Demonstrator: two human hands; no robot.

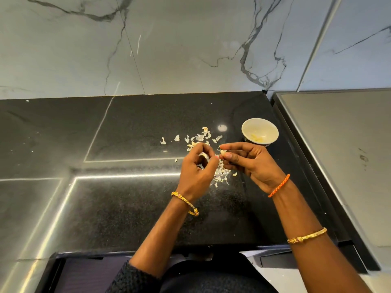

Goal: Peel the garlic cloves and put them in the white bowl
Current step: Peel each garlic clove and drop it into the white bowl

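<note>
The white bowl (260,131) stands on the black worktop (131,127) near its back right corner, close to the marble wall (169,45). Inside it lie a few pale peeled garlic cloves (257,138), gathered on the near side of the bowl's floor; the rest of its inside is bare.

Just in front of the bowl, both hands are raised above the worktop with their fingertips nearly meeting. The right hand (252,160) pinches a small garlic clove (223,152) between thumb and forefinger. The left hand (197,166) has its fingers curled inward; something pale shows inside the curl, but whether it is a clove or skin cannot be told.

Papery garlic skins (201,137) are scattered on the worktop behind and beneath the hands, left of the bowl. The left wrist wears a gold bangle (185,203), the right wrist an orange cord (279,185), and the right forearm a second gold bangle (306,235).
</note>
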